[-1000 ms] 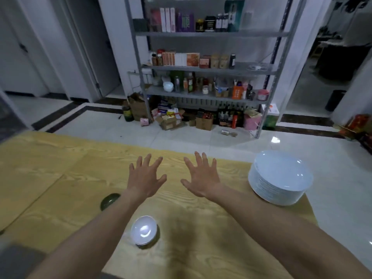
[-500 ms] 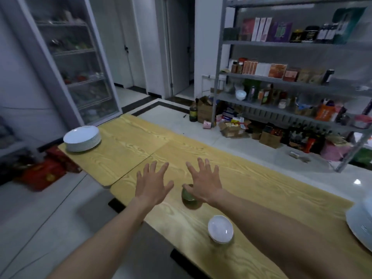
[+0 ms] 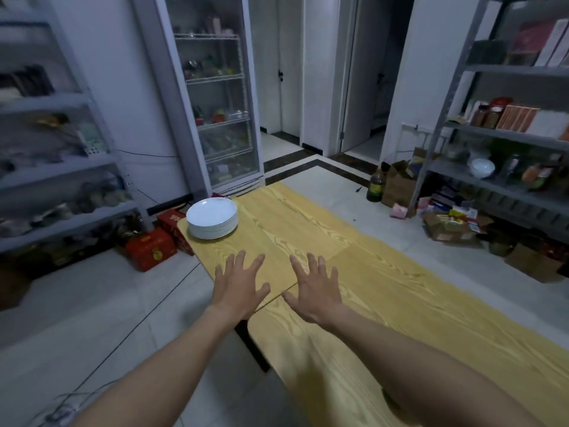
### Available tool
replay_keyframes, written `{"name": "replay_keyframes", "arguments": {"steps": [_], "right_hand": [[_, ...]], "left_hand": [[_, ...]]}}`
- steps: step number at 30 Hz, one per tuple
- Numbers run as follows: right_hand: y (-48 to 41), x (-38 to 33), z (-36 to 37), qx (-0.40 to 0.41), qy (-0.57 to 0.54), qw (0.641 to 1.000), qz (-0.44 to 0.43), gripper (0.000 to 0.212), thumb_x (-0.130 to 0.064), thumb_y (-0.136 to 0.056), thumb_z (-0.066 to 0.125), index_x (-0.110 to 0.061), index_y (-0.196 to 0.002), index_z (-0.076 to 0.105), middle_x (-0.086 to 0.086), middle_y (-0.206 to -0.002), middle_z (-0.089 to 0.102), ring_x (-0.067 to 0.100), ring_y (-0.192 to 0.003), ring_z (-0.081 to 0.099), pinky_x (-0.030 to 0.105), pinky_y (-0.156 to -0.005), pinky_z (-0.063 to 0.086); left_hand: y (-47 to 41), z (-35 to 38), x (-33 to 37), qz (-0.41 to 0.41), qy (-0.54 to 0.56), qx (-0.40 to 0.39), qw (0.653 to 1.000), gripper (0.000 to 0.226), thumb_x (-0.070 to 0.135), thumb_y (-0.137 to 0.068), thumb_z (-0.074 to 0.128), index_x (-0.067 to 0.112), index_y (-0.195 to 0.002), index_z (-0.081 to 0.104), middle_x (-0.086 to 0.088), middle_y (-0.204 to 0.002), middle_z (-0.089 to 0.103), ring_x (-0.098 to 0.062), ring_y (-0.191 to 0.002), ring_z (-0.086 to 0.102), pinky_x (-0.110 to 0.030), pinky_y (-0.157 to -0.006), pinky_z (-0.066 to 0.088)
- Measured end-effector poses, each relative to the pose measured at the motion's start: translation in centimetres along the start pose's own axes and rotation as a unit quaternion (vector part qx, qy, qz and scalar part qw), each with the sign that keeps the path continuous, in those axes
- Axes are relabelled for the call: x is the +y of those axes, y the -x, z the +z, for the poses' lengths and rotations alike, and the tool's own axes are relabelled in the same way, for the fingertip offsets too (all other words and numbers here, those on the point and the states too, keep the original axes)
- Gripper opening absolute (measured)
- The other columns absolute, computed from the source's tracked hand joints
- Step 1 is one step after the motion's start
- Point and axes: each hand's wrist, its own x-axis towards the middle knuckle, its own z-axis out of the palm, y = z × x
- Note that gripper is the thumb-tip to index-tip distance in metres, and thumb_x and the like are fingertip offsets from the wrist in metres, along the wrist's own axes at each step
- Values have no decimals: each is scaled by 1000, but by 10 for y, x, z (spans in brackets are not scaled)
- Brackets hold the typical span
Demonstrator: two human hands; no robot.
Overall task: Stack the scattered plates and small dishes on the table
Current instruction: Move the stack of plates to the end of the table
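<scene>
this looks like the step between pick-ups: nothing is in hand, and the only task ware in sight is one stack of white plates point(image 3: 212, 215) on the far left corner of the table point(image 3: 385, 288), close to its edge. no loose plate or small dish shows on the wood in this view, so the next move, as i judge it, calls for either looking along the rest of the table for strays or reaching far and left to the stack itself. that stack sits well apart from both hands, so reaching it means a long stretch or a step toward it. the left hand point(image 3: 238, 285) is held out palm down over the near left edge of the table, fingers straight and spread wide, holding nothing. the right hand point(image 3: 314, 292) lies just beside it to the right, also palm down with fingers fanned apart, also empty. whether either palm rests on the wood or hovers above it cannot be told. red boxes point(image 3: 151, 248) stand on the floor left of the table, below the stack
</scene>
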Motion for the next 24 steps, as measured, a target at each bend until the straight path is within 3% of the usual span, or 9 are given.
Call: {"name": "replay_keyframes", "arguments": {"steps": [11,18,24], "right_hand": [[-170,-103,15,-15,-6,999,-28,82,-65,-94,36,-32,-157,-5,15,-165,-1,37,-151,0,60,-117,12],[-274,-178,36,-22,-20,1000,10,82,-66,-94,37,-35,-156,-6,15,-165,-2,36,-152,0,59,-118,11],[-341,-217,39,-16,-53,997,49,81,-67,-94,37,-36,-156,-4,13,-165,-2,33,-152,1,56,-118,12]], "left_hand": [[-123,0,-144,-36,24,29,999,66,56,-92,48,34,-152,28,-9,-153,30,-24,-143,23,-48,-112,27],[-220,8,-257,-2,43,22,999,70,54,-93,49,33,-153,22,-12,-156,25,-28,-145,20,-53,-114,26],[-286,11,-317,17,67,15,998,67,52,-94,47,33,-153,22,-9,-155,27,-26,-143,23,-45,-114,27]]}}
